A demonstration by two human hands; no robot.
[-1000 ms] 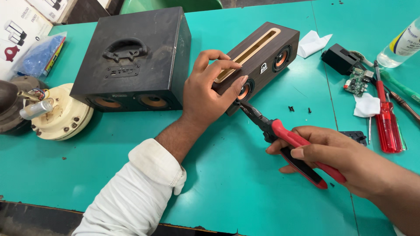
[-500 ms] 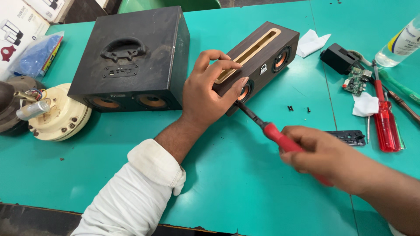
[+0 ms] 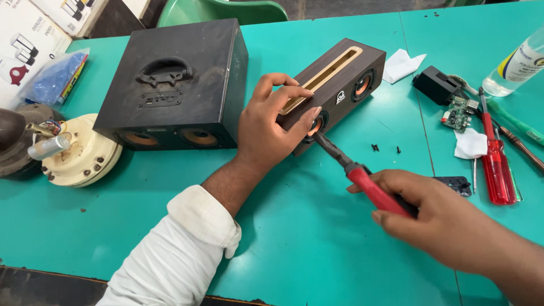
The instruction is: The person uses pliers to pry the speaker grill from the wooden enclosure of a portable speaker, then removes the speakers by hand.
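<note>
Left hand (image 3: 271, 131) clasps the near end of the long brown speaker (image 3: 334, 90); right hand (image 3: 436, 218) is closed around red-handled pliers (image 3: 362, 181), their tip at the speaker face just beside the left fingers. Far left of the grip: white printed box (image 3: 28, 39), blue packet (image 3: 54, 76).

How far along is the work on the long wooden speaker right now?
Looks done: small black screws lie loose on the table, and a circuit board sits apart by the red screwdriver.
In hand: the left hand steadies the long wooden speaker while the right hand holds red-handled pliers at its end.
Left: the casing looks closed.
</note>
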